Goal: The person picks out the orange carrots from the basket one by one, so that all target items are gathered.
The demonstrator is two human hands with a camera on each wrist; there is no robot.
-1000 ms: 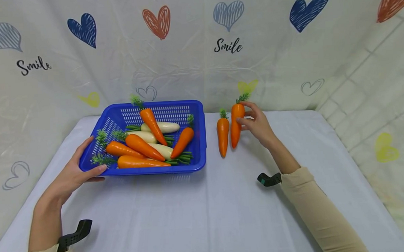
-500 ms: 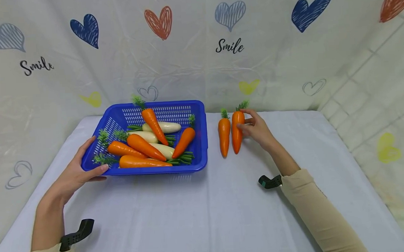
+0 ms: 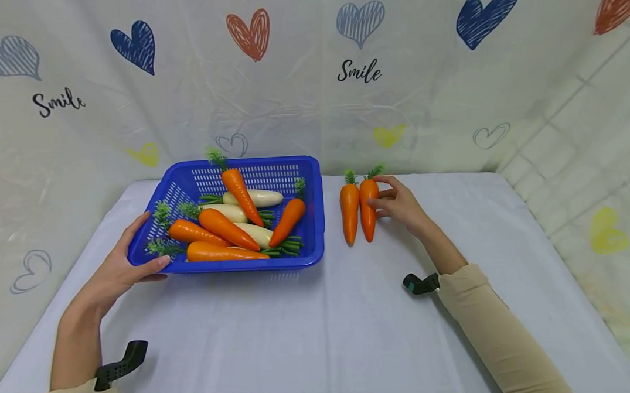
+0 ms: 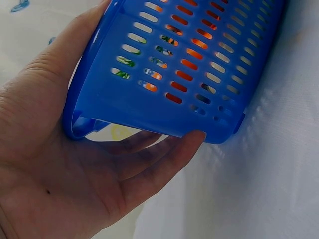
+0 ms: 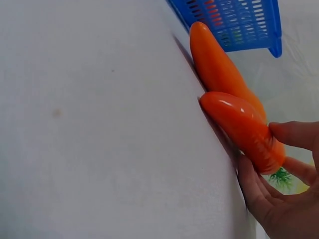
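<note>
My left hand (image 3: 115, 271) grips the left end of a blue plastic basket (image 3: 255, 266), thumb at the front corner; in the left wrist view its fingertips (image 4: 194, 142) lie against the perforated wall. Inside the basket are several orange carrots (image 3: 226, 228) with leafy tops and several white radishes (image 3: 257, 198). Right of it, my right hand (image 3: 404, 204) holds a carrot (image 3: 368, 214) near its leafy end between thumb and fingers. A second carrot (image 3: 350, 215) lies close along its left side, tip toward me. The right wrist view shows the held carrot (image 5: 244, 124) low on the cloth.
A white cloth (image 3: 279, 344) covers the table. Behind it hangs a pale curtain (image 3: 300, 103) printed with hearts and the word Smile. The basket's right wall stands a little left of the two carrots.
My right hand has brought its carrot down and toward me, then slightly left, closer beside the other carrot. The left hand stays at the basket; the whole view shifted slightly.
</note>
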